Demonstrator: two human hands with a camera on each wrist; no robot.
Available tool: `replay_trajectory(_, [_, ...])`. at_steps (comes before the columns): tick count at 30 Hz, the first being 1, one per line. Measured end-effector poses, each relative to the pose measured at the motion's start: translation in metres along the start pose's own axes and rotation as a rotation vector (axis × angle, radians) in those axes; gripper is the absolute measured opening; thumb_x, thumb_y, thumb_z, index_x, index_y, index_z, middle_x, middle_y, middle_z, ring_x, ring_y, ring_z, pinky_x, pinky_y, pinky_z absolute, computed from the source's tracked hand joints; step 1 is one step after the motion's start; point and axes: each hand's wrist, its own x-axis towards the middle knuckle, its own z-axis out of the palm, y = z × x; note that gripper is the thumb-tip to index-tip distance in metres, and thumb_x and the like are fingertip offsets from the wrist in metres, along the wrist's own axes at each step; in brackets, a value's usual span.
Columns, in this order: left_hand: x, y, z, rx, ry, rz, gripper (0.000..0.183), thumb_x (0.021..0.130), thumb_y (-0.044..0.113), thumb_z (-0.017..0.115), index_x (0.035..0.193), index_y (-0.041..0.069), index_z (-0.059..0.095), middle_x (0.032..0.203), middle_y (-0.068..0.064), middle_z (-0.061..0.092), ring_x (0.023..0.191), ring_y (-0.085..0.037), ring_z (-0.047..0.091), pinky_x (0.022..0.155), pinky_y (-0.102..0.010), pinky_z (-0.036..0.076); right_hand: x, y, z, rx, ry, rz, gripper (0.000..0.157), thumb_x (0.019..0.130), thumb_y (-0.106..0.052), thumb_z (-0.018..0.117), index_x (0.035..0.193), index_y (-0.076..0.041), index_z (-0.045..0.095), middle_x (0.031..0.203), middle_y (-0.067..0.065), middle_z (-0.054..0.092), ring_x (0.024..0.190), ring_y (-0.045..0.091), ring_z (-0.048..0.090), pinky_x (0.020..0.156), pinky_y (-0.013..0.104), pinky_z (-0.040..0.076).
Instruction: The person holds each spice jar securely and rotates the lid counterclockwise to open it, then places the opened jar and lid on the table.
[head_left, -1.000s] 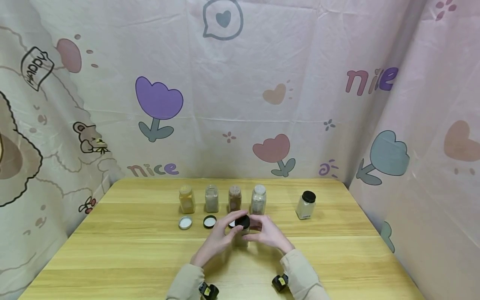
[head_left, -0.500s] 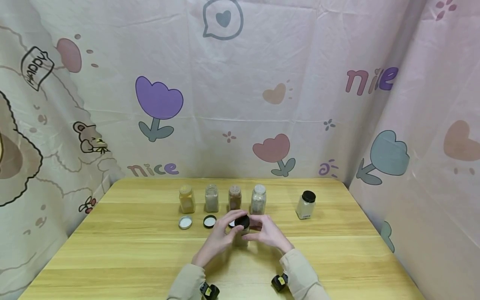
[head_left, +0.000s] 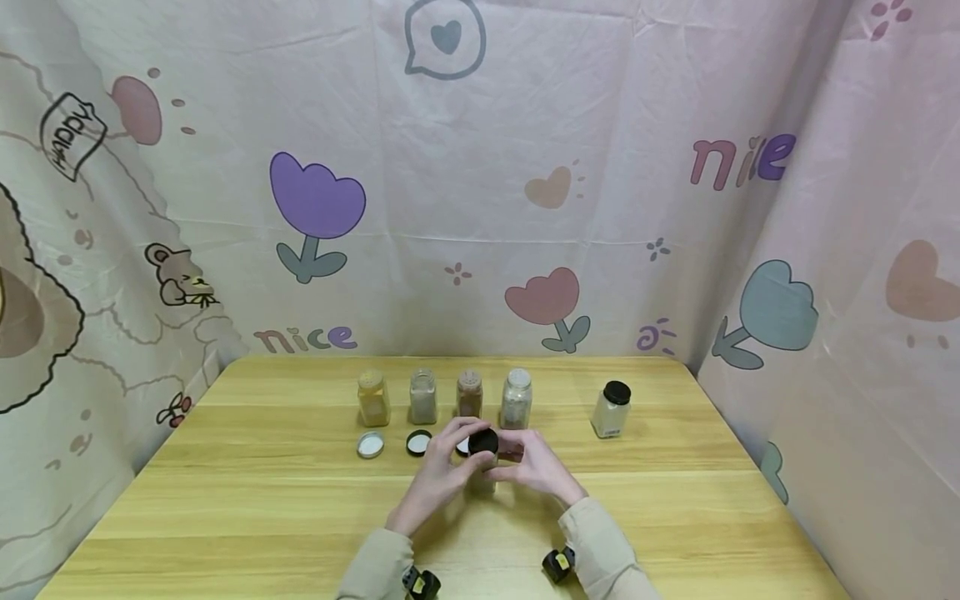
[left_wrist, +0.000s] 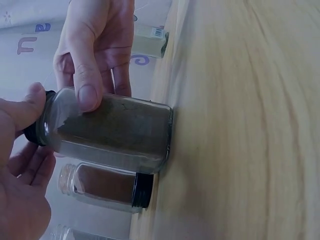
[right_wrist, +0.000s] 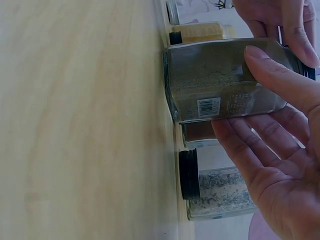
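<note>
Upright on the wooden table stands a square glass spice jar (left_wrist: 120,132) of grey-brown powder, a barcode on its side. My left hand (head_left: 441,473) pinches its black lid (head_left: 483,441) between thumb and fingers. Around the glass body, my right hand (head_left: 538,468) holds the jar, thumb on one face and fingers on another, as the right wrist view shows. Just behind it are a jar of reddish-brown powder (head_left: 470,397) and a jar of speckled grains (right_wrist: 225,192), both with their black lids off. The hands partly cover a lid (head_left: 463,447) on the table.
Farther left in the back row stand a yellow powder jar (head_left: 374,406) and a pale grey one (head_left: 423,404). Their lids, one (head_left: 371,445) and another (head_left: 419,442), lie white side up before them. A black-capped jar (head_left: 612,412) stands at the right. A printed curtain (head_left: 450,283) hangs behind the table.
My left hand has shifted slightly at the lid, its thumb a little lower and farther right. The right hand and the jar stay almost in place.
</note>
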Motion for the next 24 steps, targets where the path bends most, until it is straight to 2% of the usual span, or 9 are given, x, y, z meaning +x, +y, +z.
replay_trajectory(5, [-0.001,0.003,0.001,0.017,-0.028,-0.076,0.041,0.087,0.016,0.078,0.125,0.002,0.068,0.126,-0.012,0.064,0.114,-0.028,0.065,0.097,-0.04,0.058,0.001,0.001,0.0,0.016,-0.001,0.011,0.049,0.083,-0.006,0.08,0.129,0.0,0.064,0.118,0.019,0.073,0.107,0.03,0.071,0.096,0.03,0.06])
replay_trajectory(11, [-0.003,0.001,-0.007,-0.038,-0.132,-0.063,0.041,0.099,0.017,0.064,0.138,0.004,0.059,0.148,-0.013,0.055,0.136,-0.034,0.054,0.112,-0.047,0.05,0.0,0.001,0.001,-0.006,0.001,0.016,0.048,0.083,-0.01,0.081,0.128,-0.002,0.065,0.12,0.017,0.073,0.109,0.032,0.071,0.097,0.032,0.06])
replay_trajectory(17, [-0.001,0.001,-0.017,-0.082,-0.237,-0.023,0.039,0.103,0.003,0.05,0.142,-0.002,0.054,0.15,-0.022,0.051,0.138,-0.041,0.049,0.115,-0.056,0.042,0.0,0.001,0.0,-0.053,0.002,0.013,0.055,0.083,-0.016,0.082,0.132,-0.004,0.063,0.122,0.015,0.073,0.11,0.031,0.071,0.099,0.039,0.059])
replay_trajectory(21, [0.0,0.0,-0.019,-0.049,-0.239,0.004,0.039,0.1,-0.002,0.052,0.139,-0.004,0.055,0.145,-0.024,0.056,0.134,-0.041,0.054,0.113,-0.055,0.044,0.0,0.003,0.0,-0.061,0.004,0.021,0.057,0.082,-0.018,0.083,0.133,-0.004,0.063,0.123,0.014,0.073,0.111,0.031,0.071,0.1,0.041,0.059])
replay_trajectory(24, [0.001,-0.001,-0.019,-0.019,-0.191,0.027,0.037,0.098,0.0,0.058,0.134,-0.004,0.06,0.137,-0.023,0.062,0.126,-0.039,0.06,0.108,-0.053,0.05,0.0,0.003,0.0,-0.048,0.008,0.027,0.056,0.082,-0.018,0.084,0.132,-0.004,0.064,0.121,0.014,0.073,0.11,0.031,0.071,0.099,0.042,0.059])
